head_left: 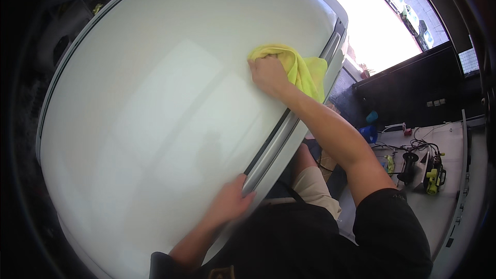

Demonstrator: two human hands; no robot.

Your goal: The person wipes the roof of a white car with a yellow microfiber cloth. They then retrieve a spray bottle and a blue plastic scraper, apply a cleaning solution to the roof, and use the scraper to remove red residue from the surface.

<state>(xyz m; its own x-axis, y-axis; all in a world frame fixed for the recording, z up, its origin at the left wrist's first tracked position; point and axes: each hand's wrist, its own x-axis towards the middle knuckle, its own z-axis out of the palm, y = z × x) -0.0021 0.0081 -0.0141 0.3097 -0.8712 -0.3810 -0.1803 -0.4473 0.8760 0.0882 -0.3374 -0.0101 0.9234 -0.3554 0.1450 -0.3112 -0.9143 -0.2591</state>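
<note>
Cloth (307,75), clutched by the right hand (269,76) on the roof (144,98), spills over the rail (271,154), which the left hand (228,201) grips well apart.

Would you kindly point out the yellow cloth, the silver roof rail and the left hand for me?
Yellow cloth (303,72), head view: its middle folds.
Silver roof rail (271,153), head view: its nearer stretch.
Left hand (230,201), head view: its back.

Yellow cloth (310,75) in the right grip (269,75) on a white car roof (129,98), left grip (230,201) at the silver rail (273,156).
</note>
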